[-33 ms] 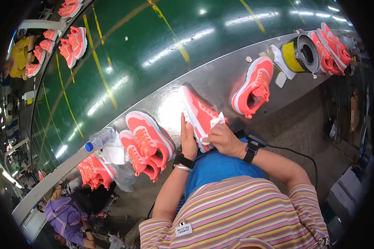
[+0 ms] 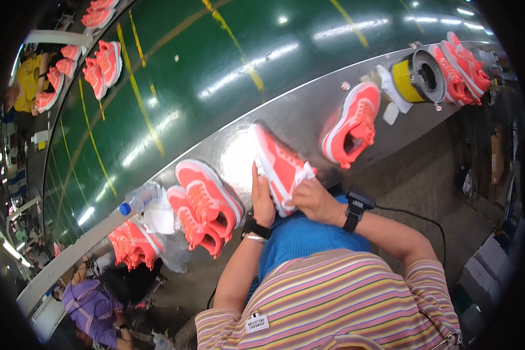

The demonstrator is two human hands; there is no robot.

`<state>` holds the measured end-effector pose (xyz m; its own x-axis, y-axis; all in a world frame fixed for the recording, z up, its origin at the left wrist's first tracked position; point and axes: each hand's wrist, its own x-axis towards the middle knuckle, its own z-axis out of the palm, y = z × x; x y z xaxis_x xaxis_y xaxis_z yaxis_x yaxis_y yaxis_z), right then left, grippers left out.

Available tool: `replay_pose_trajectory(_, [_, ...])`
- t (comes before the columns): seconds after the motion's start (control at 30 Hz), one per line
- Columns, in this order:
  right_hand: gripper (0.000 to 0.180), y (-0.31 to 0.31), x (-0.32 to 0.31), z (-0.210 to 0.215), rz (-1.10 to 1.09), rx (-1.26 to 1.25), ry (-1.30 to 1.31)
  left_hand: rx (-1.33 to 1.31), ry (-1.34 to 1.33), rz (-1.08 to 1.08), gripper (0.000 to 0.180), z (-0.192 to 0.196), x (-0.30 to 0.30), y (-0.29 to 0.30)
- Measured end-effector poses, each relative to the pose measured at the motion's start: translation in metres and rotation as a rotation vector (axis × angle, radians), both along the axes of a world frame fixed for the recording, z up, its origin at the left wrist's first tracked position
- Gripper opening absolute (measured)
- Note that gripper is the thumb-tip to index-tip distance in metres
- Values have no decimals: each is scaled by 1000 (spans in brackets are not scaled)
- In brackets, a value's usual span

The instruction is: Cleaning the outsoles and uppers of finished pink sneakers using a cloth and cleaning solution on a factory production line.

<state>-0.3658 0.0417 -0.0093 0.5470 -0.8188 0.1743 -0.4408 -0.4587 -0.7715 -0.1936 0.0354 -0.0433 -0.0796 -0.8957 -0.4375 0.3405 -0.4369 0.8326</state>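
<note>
From my end of the link I have a coral shoe [image 2: 277, 166] at the centre of the frame, its toe toward the upper left and its pale sole edge facing left; the left hand [image 2: 263, 201] lies along that sole edge, touching it, one digit stretched straight up, and I cannot tell how tightly the others close, since the shoe hides them; the right hand [image 2: 314, 201] is at the heel end, its fingers drawn in narrow around a crumpled white wad [image 2: 304, 173] that sits against the shoe's collar; whether it is cloth or paper I cannot make out.

Just left of centre I see a coral pair [image 2: 207, 201], side by side on the steel ledge [image 2: 297, 105]; right of centre a single coral shoe [image 2: 356, 125] stands on the same ledge; toward the upper right I pick out a yellow-banded canister [image 2: 417, 77] on its side, with more coral shoes [image 2: 464, 67] just beyond it.

At the left, a clear bottle [image 2: 143, 197] with a blue cap lies beside some white paper [image 2: 158, 219]; a green surface [image 2: 181, 116] with yellow lines fills the upper frame; a person in purple [image 2: 90, 306] shows at the lower left.
</note>
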Motion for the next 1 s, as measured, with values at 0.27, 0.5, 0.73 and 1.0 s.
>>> replay_pose_trajectory(0.27, [21, 15, -102, 93, -427, 395, -121, -86, -358, -38, 66, 1, 6, -5])
replay_pose_trajectory(0.5, [28, -21, -184, -5, -959, 233, 96, 142, 25, 3, 52, 23, 13, -42])
replay_pose_trajectory(0.73, [38, -29, -171, 5, -919, 45, 99, 248, 327, 122, 44, 11, 27, -64])
replay_pose_trajectory(1.0, [68, -36, -113, -44, -980, 446, -416, 177, 210, 145, 77, 14, 37, -46])
